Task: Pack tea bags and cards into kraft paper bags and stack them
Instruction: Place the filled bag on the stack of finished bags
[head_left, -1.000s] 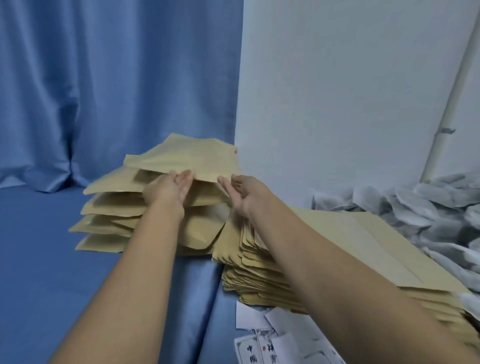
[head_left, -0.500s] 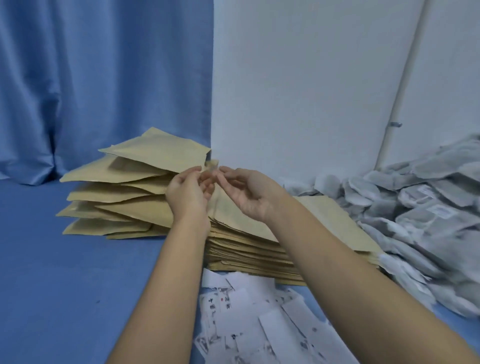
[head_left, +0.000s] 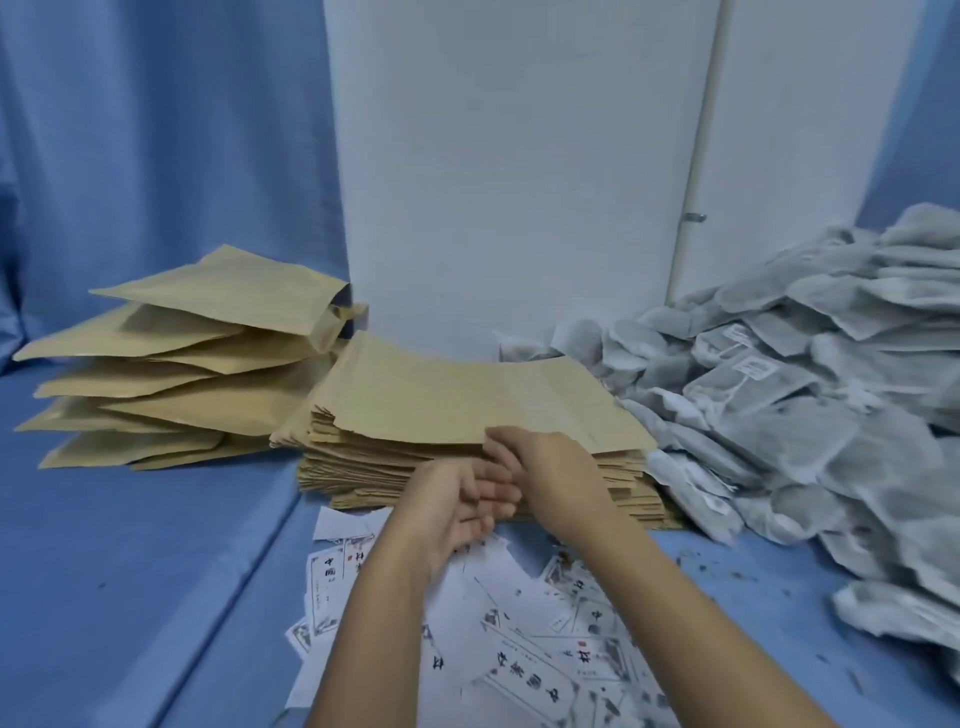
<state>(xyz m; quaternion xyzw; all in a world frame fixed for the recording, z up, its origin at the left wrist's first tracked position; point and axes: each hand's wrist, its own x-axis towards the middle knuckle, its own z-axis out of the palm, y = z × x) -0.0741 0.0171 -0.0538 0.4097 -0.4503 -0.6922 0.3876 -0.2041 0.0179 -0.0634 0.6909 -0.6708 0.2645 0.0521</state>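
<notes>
Two bare forearms enter from the lower edge. No sleeves, gloves, rings or wristbands are visible. The left hand (head_left: 451, 512) and right hand (head_left: 558, 475) show short fingers (head_left: 493, 493) with trimmed nails.

flat kraft bags (head_left: 467, 410) centre | filled bags (head_left: 171, 364) left | tea bags (head_left: 810, 405) right | cards (head_left: 519, 654) front

So the flat paper bags (head_left: 467, 415) are stacked dead center, my hands (head_left: 498, 488) at their near edge. Filled bags (head_left: 176, 364) pile up to the left, tea bags (head_left: 810, 415) heaped on the right, cards (head_left: 524, 654) scattered in front.
</notes>
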